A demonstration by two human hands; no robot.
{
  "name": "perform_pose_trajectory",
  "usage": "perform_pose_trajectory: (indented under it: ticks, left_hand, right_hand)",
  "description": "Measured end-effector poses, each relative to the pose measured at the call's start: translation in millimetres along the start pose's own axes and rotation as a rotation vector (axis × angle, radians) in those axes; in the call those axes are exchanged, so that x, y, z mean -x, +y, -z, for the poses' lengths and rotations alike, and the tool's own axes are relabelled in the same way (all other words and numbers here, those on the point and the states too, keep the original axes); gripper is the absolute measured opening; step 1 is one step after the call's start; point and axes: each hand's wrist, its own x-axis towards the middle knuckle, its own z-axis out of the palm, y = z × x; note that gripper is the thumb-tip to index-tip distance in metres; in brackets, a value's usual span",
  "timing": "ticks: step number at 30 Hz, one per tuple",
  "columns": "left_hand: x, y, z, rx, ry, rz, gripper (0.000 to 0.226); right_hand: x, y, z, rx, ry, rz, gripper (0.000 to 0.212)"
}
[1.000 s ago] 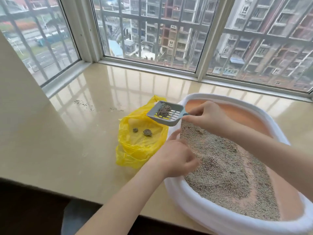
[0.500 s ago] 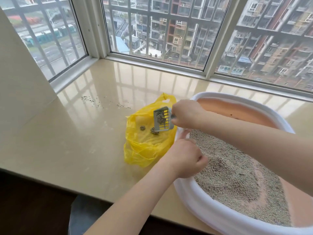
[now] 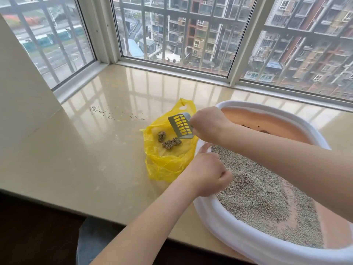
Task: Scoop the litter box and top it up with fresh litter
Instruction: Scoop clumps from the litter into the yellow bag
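A white-rimmed litter box [image 3: 254, 243] with a pink inside stands at the right, half filled with grey litter [image 3: 257, 196]. My right hand [image 3: 208, 123] grips a grey slotted scoop [image 3: 181, 126], tipped on edge and empty over an open yellow plastic bag [image 3: 164, 163]. Clumps [image 3: 169, 141] lie inside the bag below the scoop. My left hand [image 3: 206, 174] rests curled on the box's near left rim, where the bag's edge meets it; whether it pinches the bag or the rim is hidden.
Everything sits on a glossy beige window sill [image 3: 76, 159]. Loose litter grains [image 3: 114, 113] are scattered at the left back. Barred windows [image 3: 181, 35] close off the back and left. The sill's front edge [image 3: 95, 213] drops to a dark floor.
My right hand carried the loaded scoop from the box rim over the bag and tipped it. The clump fell into the bag, and the scoop is now empty.
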Motion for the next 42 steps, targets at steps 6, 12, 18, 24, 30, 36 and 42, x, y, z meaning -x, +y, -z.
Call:
perform_pose_trajectory:
  ticks: [6, 12, 18, 24, 30, 36, 42]
  left_hand:
    - [-1.6, 2.4, -0.1, -0.004, -0.023, -0.026, 0.041]
    - [-12.5, 6.2, 4.8, 0.073, -0.001, -0.042, 0.033]
    - [-37.7, 26.7, 6.6, 0.186, 0.065, -0.024, 0.041]
    - [-58.3, 33.6, -5.7, 0.193, 0.036, 0.038, 0.043]
    - [-72.5, 19.1, -12.7, 0.166, 0.091, 0.105, 0.042]
    - [-93.0, 2.5, -0.9, 0.330, 0.187, 0.209, 0.041]
    - [-100.9, -7.8, 8.0, 0.566, 0.272, 0.272, 0.038]
  right_hand:
    - [50.2, 42.0, -3.7, -0.631, 0.128, -0.341, 0.022]
    - [145.3, 91.0, -4.2, -0.970, 0.242, -0.609, 0.025]
    - [233.3, 119.3, -27.6, -0.826, 0.038, -0.662, 0.031]
    - [269.4, 127.9, -50.1, -0.694, -0.170, -0.656, 0.037]
    - [248.7, 136.4, -63.2, -0.716, -0.181, -0.669, 0.041]
    - [194.8, 152.8, -70.5, -0.727, -0.249, -0.627, 0.040]
    - [138.9, 163.5, -69.9, -0.770, -0.438, -0.580, 0.020]
